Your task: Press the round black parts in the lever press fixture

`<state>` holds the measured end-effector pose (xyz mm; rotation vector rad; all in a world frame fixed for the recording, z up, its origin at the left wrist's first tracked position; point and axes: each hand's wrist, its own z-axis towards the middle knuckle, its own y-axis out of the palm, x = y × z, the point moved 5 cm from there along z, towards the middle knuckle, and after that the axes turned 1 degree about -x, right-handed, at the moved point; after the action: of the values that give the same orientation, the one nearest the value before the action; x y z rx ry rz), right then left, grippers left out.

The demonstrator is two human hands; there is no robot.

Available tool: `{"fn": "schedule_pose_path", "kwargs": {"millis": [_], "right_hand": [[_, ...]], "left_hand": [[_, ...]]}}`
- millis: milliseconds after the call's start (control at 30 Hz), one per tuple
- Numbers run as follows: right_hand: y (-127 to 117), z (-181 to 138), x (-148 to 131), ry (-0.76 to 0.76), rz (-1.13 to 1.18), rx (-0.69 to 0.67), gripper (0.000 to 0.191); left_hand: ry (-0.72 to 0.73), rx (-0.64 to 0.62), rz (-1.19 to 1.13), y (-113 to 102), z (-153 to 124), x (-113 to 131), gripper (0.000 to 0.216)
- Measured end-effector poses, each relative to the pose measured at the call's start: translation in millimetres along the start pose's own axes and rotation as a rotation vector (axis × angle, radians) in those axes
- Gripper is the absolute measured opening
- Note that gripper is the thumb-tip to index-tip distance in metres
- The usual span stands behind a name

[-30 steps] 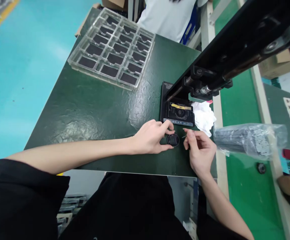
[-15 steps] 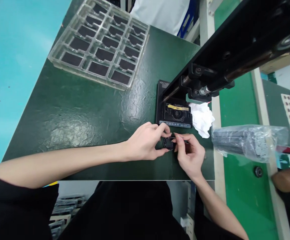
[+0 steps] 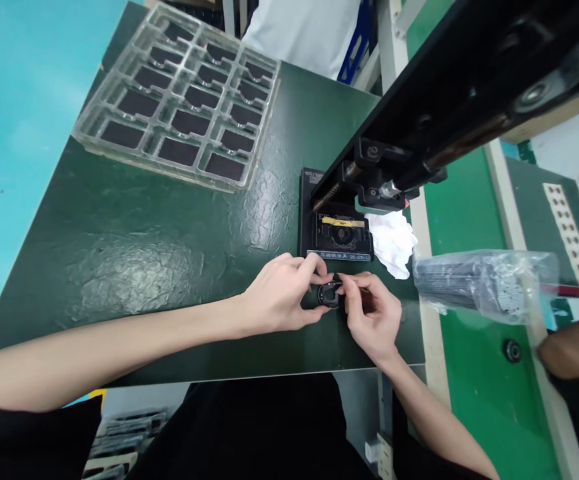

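Observation:
My left hand [image 3: 282, 293] pinches a small round black part [image 3: 328, 294] against the dark green table [image 3: 159, 233], thumb and forefinger on either side of it. My right hand [image 3: 373, 313] is closed in a pinch on a thin stick-like tool whose tip rests on the part. Both hands sit just in front of a black fixture block [image 3: 336, 230] with a round recess and a yellow strip.
A clear plastic tray [image 3: 179, 100] with several dark compartments lies at the table's far left. White crumpled cloth [image 3: 392, 243] sits beside the fixture. A black machine arm [image 3: 449, 93] overhangs the right side. A plastic-wrapped bundle [image 3: 484, 283] lies on the green conveyor. Another person's forearm [image 3: 569, 347] shows at right.
My right hand has moved left to meet the black part held by my left hand, bringing the tool's tip onto it. The view has shifted slightly.

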<state>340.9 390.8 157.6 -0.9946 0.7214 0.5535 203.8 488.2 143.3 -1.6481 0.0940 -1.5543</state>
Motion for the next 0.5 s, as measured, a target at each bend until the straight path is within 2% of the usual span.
{"fn": "schedule_pose_path", "kwargs": {"millis": [133, 300, 433, 500], "right_hand": [[-8, -7, -9, -0.21, 0.01, 0.148, 0.015], [-21, -3, -7, -0.13, 0.038, 0.257, 0.015], [-46, 6, -28, -0.229, -0.144, 0.239, 0.022], [-58, 7, -37, -0.244, -0.137, 0.193, 0.022]], "left_hand": [[0.031, 0.004, 0.033, 0, 1, 0, 0.056], [0.069, 0.036, 0.03, -1, -3, 3, 0.057], [0.08, 0.075, -0.153, -7, -2, 1, 0.05], [0.092, 0.13, -0.205, -15, 4, -2, 0.048]]}}
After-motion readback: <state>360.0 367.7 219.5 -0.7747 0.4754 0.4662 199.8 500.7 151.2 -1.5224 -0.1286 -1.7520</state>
